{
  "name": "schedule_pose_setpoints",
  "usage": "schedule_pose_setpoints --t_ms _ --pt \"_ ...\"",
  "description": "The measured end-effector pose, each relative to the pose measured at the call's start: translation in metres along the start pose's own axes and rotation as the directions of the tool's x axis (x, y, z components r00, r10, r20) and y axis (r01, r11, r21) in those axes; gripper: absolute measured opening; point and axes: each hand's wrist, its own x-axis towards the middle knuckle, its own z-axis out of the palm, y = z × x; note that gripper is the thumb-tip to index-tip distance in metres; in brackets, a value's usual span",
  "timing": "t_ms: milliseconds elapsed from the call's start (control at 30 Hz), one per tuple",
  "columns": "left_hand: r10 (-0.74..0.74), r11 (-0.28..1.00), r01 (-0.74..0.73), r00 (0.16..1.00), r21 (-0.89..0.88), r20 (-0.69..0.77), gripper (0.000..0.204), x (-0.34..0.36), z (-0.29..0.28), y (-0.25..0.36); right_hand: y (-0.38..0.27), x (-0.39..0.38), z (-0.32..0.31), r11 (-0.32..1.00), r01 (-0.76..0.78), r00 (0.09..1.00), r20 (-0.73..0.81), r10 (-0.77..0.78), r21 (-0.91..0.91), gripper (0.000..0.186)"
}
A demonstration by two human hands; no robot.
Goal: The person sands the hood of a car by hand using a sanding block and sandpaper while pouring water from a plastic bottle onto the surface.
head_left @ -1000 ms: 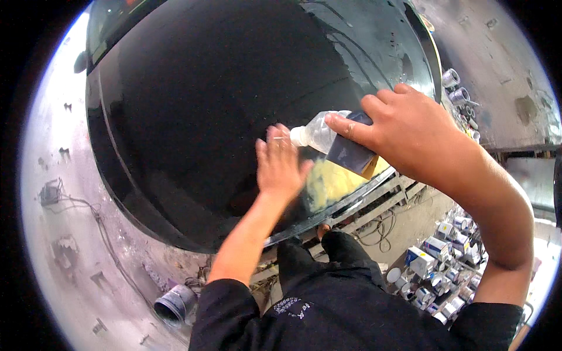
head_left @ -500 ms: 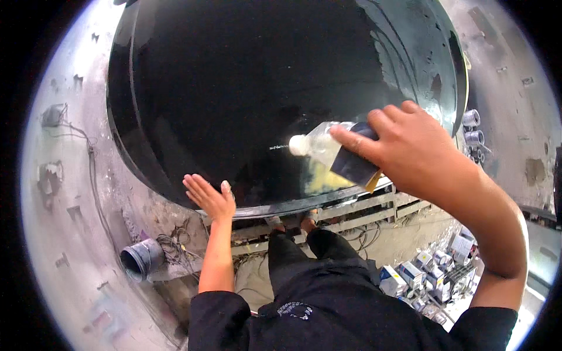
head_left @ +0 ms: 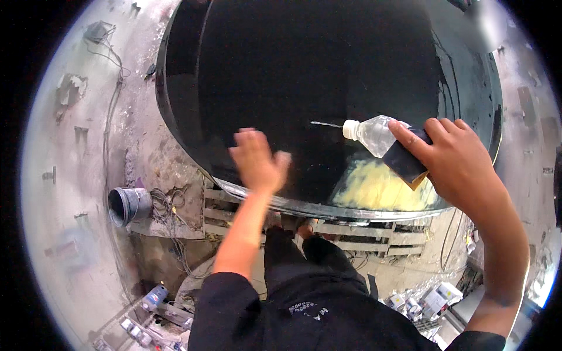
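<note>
Loosely, the left hand [head_left: 258, 164] stretches out uncurled while the right hand [head_left: 449, 149] clasps a tipped bottle [head_left: 375, 134].

1 head-worn fisheye camera looks down, close above the shirt [head_left: 345, 324].

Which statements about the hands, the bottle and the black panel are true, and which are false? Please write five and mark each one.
1. The right hand grips a clear plastic bottle. True.
2. The bottle's cap is red. False: it is white.
3. A thin stream comes out at the cap. True.
4. The left hand also holds a bottle. False: it is open, with nothing visible in it.
5. A pale yellow patch shows near the edge of the black panel that is closest to the person. True.
</note>
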Motion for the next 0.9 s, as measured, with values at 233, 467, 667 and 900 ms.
schedule_pose_setpoints --t_ms 233,467,667,900 --pt "-0.267 0.964 0.264 0.953 -0.042 -0.146 0.078 0.004 0.013 -0.093 0.011 0.028 -0.013 0.997 -0.077 0.989 -0.126 0.076 -0.004 0.073" --pt "0.36 0.93 -0.33 0.907 -0.164 0.217 0.085 0.058 -0.001 0.121 0.028 0.061 -0.025 0.993 -0.05 0.994 -0.097 0.04 -0.104 0.071" --pt "0.121 0.992 -0.121 0.993 -0.035 0.014 0.065 0.183 -0.033 0.047 0.046 0.064 -0.043 0.98 -0.171 0.985 0.008 0.173 -0.102 0.07" --pt "-0.167 0.933 0.202 0.976 0.299 -0.138 0.08 0.279 0.001 -0.108 0.089 0.069 -0.041 0.94 -0.321 0.947 -0.065 0.315 -0.117 0.072"
